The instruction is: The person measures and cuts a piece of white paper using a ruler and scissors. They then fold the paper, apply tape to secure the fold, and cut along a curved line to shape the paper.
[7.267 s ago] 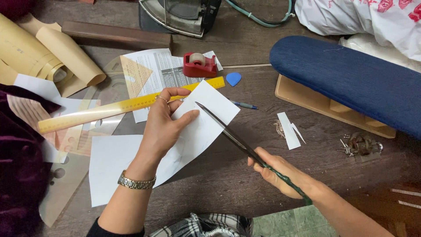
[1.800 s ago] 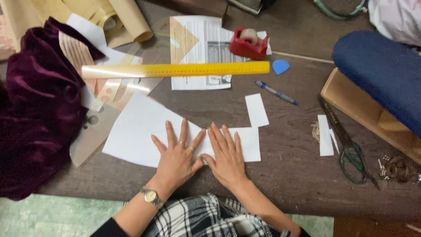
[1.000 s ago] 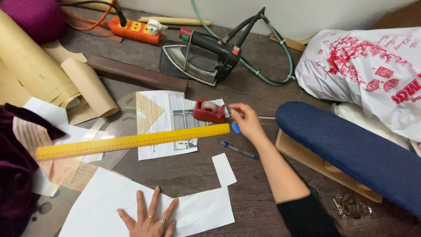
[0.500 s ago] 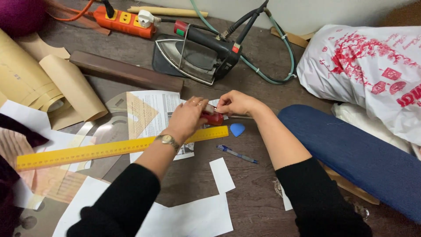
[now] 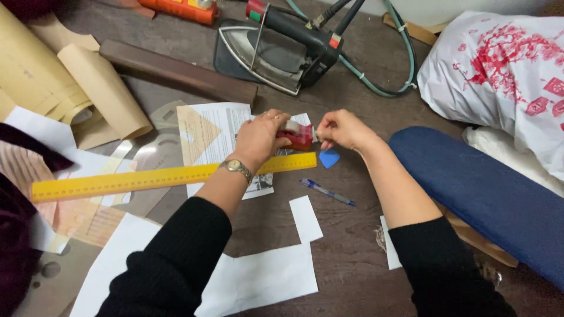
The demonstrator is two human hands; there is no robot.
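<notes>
Gripping a red tape dispenser [image 5: 298, 136], both hands.

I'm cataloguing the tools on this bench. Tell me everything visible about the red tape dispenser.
The red tape dispenser is a small desktop type, seemingly glossy plastic, carrying a pale roll on top. It sits upright on the dark wooden table, atop printed paper, just behind the yellow ruler. The left hand covers and steadies its rear half; the right hand pinches at its front end, apparently the tape end. Its base is hidden.

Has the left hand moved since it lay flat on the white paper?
Yes. The left hand went up past the yellow ruler to the red tape dispenser.
</notes>
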